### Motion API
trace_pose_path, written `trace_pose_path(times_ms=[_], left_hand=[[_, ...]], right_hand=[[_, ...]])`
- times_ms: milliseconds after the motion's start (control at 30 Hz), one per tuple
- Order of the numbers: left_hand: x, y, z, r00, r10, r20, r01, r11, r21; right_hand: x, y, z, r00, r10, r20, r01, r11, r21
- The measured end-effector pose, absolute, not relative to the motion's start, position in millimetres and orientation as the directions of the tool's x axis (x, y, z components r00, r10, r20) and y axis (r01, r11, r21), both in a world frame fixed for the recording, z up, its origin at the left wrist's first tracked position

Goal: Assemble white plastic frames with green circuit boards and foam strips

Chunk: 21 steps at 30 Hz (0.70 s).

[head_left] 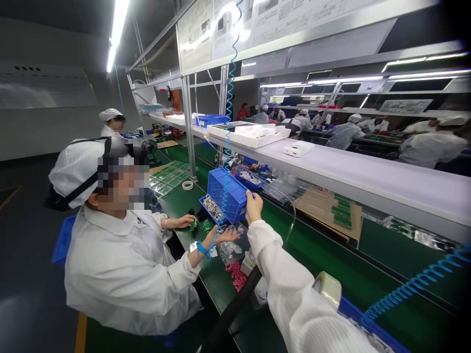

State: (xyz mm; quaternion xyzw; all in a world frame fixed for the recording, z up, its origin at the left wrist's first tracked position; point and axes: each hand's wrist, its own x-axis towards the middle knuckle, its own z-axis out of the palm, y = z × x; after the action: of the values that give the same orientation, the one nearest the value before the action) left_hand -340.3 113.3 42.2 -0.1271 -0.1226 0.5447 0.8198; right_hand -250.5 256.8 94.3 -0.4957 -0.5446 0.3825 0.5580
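Note:
My right hand (253,207) reaches in from the lower right in a white sleeve, its fingers closed on the rim of a blue plastic bin (226,195). The bin is tilted, its ribbed outside toward me, so what lies in it is hidden. It is raised above another blue bin (212,208) full of small white parts. Just below it, a co-worker's open hand (226,236) is held palm up, a blue wristband at the wrist. The co-worker's other hand holds a small green circuit board (193,224). My left hand is out of view.
Pink parts (236,277) and clear plastic bags (230,252) lie on the green bench. A black hose (239,304) crosses in front. A tape roll (328,289) stands at lower right. A coiled blue air line (228,137) hangs before the bin, and a shelf (331,169) runs above.

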Motion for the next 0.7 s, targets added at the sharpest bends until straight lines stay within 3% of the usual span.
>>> trace_pose_path(times_ms=[33,100,167,333,500,700], left_hand=[[-339,109,48,0.382,0.924,0.017,-0.887,0.371,-0.276],[-338,99,61,0.303,0.933,-0.192,-0.950,0.311,0.014],[-337,89,76,0.208,0.933,-0.294,-0.928,0.283,0.244],[-338,69,104,-0.066,0.931,-0.360,-0.697,0.215,0.684],[-360,43,123,-0.332,0.900,-0.283,-0.420,0.128,0.898],[-394,42,157,-0.527,0.837,-0.145,-0.104,0.106,0.989]], right_hand=[[-241,242,104,0.100,0.948,0.301,0.150,0.285,-0.947],[-219,210,122,0.057,0.889,0.454,0.223,0.432,-0.874],[-197,176,137,-0.003,0.799,0.601,0.282,0.578,-0.766],[-152,107,171,-0.192,0.513,0.837,0.326,0.838,-0.439],[-128,88,206,-0.307,0.296,0.904,0.311,0.929,-0.199],[-142,97,233,-0.422,0.154,0.893,0.315,0.949,-0.015]])
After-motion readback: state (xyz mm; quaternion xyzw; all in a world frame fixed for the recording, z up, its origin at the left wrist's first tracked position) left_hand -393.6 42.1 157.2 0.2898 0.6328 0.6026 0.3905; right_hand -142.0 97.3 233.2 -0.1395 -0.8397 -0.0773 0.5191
